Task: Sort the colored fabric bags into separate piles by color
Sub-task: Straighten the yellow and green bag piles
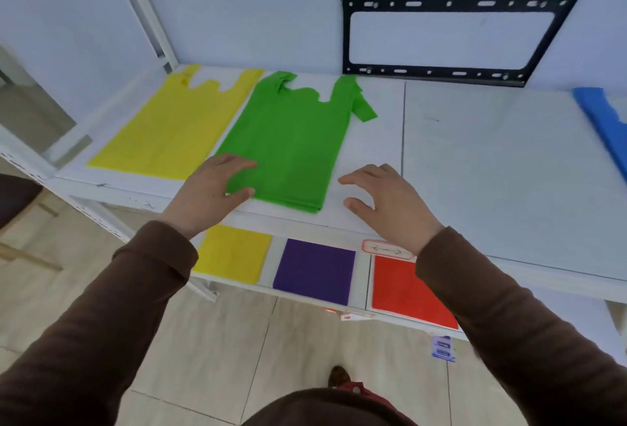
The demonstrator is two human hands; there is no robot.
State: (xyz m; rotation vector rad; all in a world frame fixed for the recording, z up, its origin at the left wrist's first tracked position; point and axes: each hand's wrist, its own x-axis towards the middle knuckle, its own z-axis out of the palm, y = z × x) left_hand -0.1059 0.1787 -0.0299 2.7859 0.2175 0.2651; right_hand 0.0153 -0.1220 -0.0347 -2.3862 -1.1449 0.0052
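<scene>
A green fabric bag (291,140) lies flat on the upper white shelf (492,161), handles toward the wall. A yellow bag (173,127) lies flat to its left, edges touching. My left hand (210,191) hovers over the green bag's near left corner, fingers spread, thumb at its edge. My right hand (386,201) hovers just right of the green bag with fingers apart, holding nothing. On the lower shelf sit folded yellow (234,252), purple (315,271) and red (403,293) bags. A blue bag (604,120) shows at the far right edge.
A black metal mounting frame (451,35) leans against the wall behind the shelf. The shelf's right half is bare white board. A dark chair seat (15,194) stands at the left. Tiled floor lies below, with small labels (442,349) hanging from the lower shelf edge.
</scene>
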